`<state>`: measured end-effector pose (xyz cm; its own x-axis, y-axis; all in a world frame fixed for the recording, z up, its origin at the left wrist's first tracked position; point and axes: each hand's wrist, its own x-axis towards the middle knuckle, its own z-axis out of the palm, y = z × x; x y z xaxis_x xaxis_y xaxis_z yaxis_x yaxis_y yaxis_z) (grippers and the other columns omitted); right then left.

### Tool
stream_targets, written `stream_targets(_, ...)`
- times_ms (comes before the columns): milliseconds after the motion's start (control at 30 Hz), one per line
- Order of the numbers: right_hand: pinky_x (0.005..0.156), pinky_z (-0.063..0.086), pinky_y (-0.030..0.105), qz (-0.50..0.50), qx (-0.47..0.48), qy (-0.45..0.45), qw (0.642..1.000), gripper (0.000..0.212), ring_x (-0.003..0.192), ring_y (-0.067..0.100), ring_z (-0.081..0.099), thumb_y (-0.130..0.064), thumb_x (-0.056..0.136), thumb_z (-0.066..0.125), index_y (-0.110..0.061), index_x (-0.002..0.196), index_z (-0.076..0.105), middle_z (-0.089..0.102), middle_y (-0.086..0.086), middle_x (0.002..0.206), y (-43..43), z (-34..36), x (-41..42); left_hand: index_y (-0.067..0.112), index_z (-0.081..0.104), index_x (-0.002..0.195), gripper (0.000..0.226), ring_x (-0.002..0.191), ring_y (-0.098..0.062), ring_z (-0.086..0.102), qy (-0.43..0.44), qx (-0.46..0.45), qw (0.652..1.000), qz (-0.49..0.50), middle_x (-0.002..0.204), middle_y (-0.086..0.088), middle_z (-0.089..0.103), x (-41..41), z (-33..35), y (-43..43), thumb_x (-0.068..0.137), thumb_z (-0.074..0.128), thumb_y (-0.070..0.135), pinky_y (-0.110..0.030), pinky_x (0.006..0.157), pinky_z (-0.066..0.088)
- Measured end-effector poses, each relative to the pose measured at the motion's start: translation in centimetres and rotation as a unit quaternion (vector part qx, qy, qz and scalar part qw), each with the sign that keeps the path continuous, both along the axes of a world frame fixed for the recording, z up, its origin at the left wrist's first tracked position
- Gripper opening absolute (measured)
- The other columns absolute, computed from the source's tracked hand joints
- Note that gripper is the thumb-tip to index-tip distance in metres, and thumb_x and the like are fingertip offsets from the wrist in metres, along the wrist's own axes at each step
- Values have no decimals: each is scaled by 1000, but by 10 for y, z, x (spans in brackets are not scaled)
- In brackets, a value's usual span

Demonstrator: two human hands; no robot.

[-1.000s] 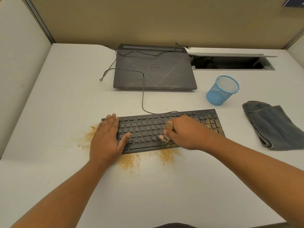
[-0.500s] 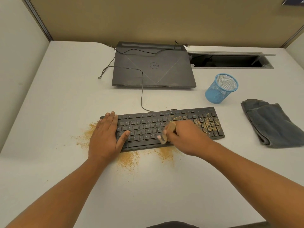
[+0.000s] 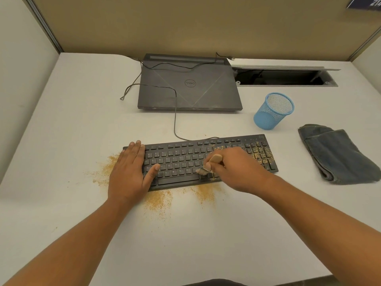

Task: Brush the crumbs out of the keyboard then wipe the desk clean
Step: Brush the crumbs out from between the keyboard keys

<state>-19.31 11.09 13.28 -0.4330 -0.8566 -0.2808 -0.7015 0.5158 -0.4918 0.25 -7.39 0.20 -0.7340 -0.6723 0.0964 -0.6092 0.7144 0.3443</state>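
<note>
White surface (image 3: 72, 120) holds a black keyboard (image 3: 181, 162); left hand (image 3: 129, 170) lies flat over its left end, right hand (image 3: 239, 170) grips a small brush (image 3: 215, 158), its handle mostly hidden, bristles blurred.

I have one view, my head camera, looking forward and steeply down, near above the desk (image 3: 82, 120).

The left hand (image 3: 128, 172) hides the left end of the black plastic keyboard (image 3: 181, 159). The bristles of the small wooden-handled brush (image 3: 215, 158) are blurred.
</note>
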Motion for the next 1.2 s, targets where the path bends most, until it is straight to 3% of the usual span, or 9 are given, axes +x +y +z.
stream_targets(133,53,41,25,25,105,-4,994,38,60,11,55,-34,102,48,-3,86,64,63,1,72,-6,-3,-5,13,28,153,87,150,-17,14,6,0,1000,-1,161,-3,24,0,0,0,93,10,72,-38,123,11)
stream_targets(267,48,35,15,-15,16,-9,1000,42,51,3,52,-28,105,42,-1,79,61,59,-2,65,-6,-4,-5,13,29,153,85,150,-17,15,8,-1,1000,2,161,-3,24,0,-1,0,93,11,71,-38,122,12)
stream_targets(333,49,36,11,-32,3,-9,999,46,52,-7,56,-29,106,39,-2,81,66,58,-10,62,-5,-5,-3,14,28,153,85,150,-17,14,4,-1,1000,2,161,-3,24,0,-2,0,93,11,72,-38,122,12)
stream_targets(467,52,37,26,-9,37,22,999,39,54,10,50,-31,103,44,-6,78,60,55,-3,61,1,-7,-9,14,27,154,85,150,-16,13,1,-4,1000,3,161,-2,23,0,-2,0,93,10,72,-36,122,10)
stream_targets(567,57,41,23,-27,-25,19,999,38,60,8,56,-29,103,43,-10,76,62,60,-6,65,5,-8,-11,13,27,154,85,150,-16,14,2,-5,1000,0,161,-3,23,1,-3,0,94,11,71,-37,123,11)
stream_targets(700,56,37,25,-6,7,63,998,35,61,7,55,-29,102,45,-15,77,66,61,-8,66,15,-14,-10,13,28,154,86,150,-16,14,2,-4,1000,0,161,-3,23,0,-2,0,93,10,72,-38,123,12)
stream_targets(800,53,36,10,-67,-70,35,995,35,57,0,59,-23,101,48,-13,75,70,61,-15,61,20,-12,-10,13,27,154,87,150,-16,14,1,-5,1000,0,161,-2,23,0,-2,0,93,9,72,-38,123,12)
stream_targets(867,55,40,8,-65,-82,37,994,31,61,-1,60,-23,99,50,-15,81,73,69,-12,73,23,-15,-7,13,28,153,86,150,-17,14,3,-5,1000,-1,161,-3,24,1,-2,-1,93,10,72,-39,123,12)
stream_targets(1200,51,35,16,-73,-77,53,993,27,57,2,55,-27,99,51,-16,91,75,67,-8,70,28,-25,-2,11,30,152,86,150,-18,16,7,-5,1000,-4,160,-5,26,0,-2,-1,94,11,71,-41,122,15)
